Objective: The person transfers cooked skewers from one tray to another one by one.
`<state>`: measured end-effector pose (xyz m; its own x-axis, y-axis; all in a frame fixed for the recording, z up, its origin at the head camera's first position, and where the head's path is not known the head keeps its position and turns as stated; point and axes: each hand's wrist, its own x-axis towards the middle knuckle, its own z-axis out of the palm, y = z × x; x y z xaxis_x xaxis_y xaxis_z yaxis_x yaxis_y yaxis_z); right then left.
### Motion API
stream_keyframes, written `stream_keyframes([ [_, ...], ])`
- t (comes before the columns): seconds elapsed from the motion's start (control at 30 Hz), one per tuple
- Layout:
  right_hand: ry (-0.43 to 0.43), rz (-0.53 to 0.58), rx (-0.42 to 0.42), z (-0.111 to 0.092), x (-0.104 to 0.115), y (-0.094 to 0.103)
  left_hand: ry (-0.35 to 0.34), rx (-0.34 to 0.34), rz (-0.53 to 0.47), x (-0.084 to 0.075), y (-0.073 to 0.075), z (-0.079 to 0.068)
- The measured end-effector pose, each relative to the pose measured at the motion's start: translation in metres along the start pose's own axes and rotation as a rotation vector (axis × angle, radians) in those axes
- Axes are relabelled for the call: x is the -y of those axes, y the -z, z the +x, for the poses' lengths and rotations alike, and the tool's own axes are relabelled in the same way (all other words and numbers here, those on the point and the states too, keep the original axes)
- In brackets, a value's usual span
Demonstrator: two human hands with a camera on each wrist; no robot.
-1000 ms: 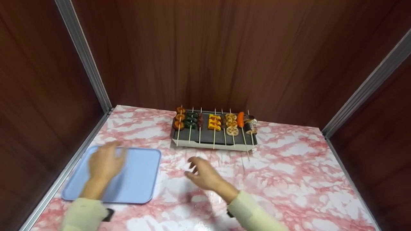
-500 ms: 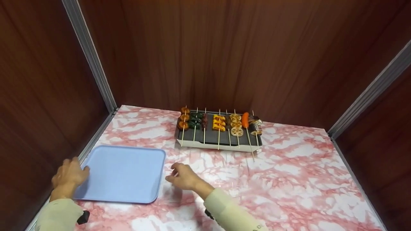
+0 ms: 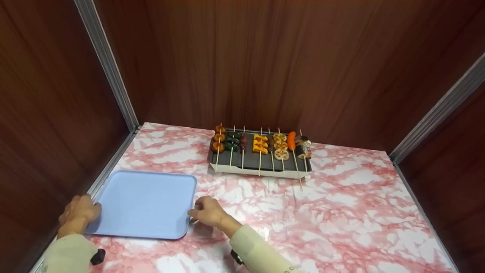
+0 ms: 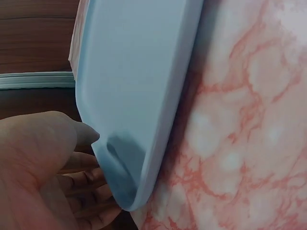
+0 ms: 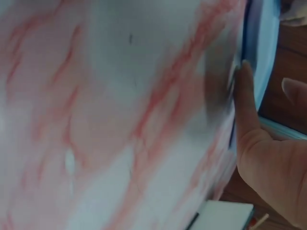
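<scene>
From my distant seat, nearest to me I see two pale sleeves; the right sleeve [image 3: 259,248] carries small dark marks, ring-like, cut by the picture's border, so I cannot read them. A black piece [image 3: 97,256] sits beside the cuff of the left sleeve [image 3: 68,252].

My left hand [image 3: 79,211] grasps the blue tray [image 3: 146,204] at its left edge: the thumb is at the rim and the other fingers go under the edge. For this hand, the tray extends toward 3 o'clock. My right hand [image 3: 207,213] is at the opposite edge, with the tray at its 9 o'clock. Its fingers are bent and one fingertip meets the side of the rim, but whether it grips, I cannot tell.

The tray lies on the red-and-white marbled tabletop [image 3: 341,216]. Farther, at the tray's 2 o'clock and well apart from it, stands a grill [image 3: 248,163] with eight food skewers side by side, among them lotus slices [image 3: 281,154] and an orange sausage [image 3: 291,140]. Behind it rises the brown wooden wall [image 3: 246,64].
</scene>
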<state>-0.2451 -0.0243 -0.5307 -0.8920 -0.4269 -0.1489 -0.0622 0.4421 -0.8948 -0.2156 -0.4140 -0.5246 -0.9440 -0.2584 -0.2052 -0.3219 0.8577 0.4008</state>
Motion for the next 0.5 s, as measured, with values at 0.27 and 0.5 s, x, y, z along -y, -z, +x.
stream_keyframes([
  [0.27,0.025,-0.079,-0.06,0.006,-0.002,-0.013,0.008,-0.065,-0.021,0.004,-0.008,-0.001],
  [0.5,0.068,-0.166,-0.137,0.009,-0.003,-0.016,-0.005,-0.092,-0.025,-0.001,-0.011,0.002],
])
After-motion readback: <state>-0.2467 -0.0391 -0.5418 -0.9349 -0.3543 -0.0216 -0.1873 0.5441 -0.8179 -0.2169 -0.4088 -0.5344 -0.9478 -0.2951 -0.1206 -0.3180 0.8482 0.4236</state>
